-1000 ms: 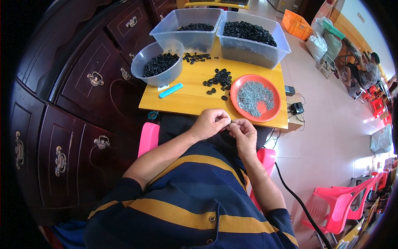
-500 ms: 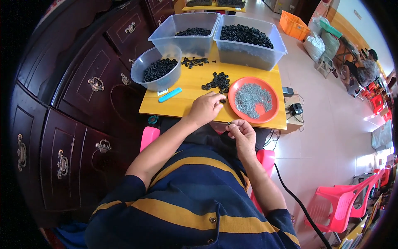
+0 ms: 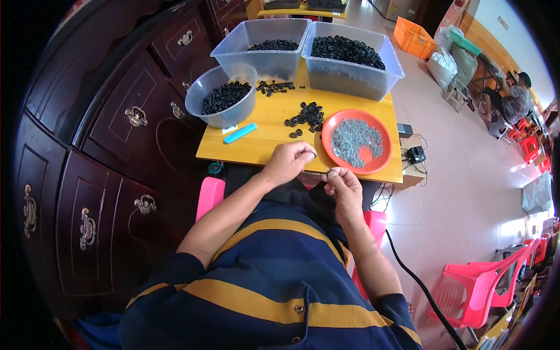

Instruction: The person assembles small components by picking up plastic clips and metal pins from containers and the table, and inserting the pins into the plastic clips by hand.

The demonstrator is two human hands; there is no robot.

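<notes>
A dark wooden cabinet (image 3: 87, 175) with brass handles is filling the left side of the view, and a small yellow tabletop (image 3: 262, 137) is standing just beside it. At the far edge of the tabletop two clear plastic bins are sitting side by side: the left bin (image 3: 262, 46) is holding a shallow layer of small black parts, and the right bin (image 3: 353, 64) is holding a fuller heap of them. A round grey bowl (image 3: 221, 96) of the same black parts is resting at the left of the tabletop, in front of the left bin. An orange plate (image 3: 356, 142) of small silvery pieces is lying at the right, near the front edge. A blue flat tool (image 3: 240, 133) is lying in front of the bowl. A loose pile of black rings (image 3: 307, 114) is sitting between the bowl and the plate.

The left hand (image 3: 287, 163) is resting over the front edge of the tabletop, its fingers pinched together on a small black ring (image 3: 313, 154) at the fingertips. The right hand (image 3: 341, 186) is hovering just off the front edge, below the plate, its fingers closed on a tiny part (image 3: 330, 171) too small to make out. The two hands are near each other but apart.
</notes>
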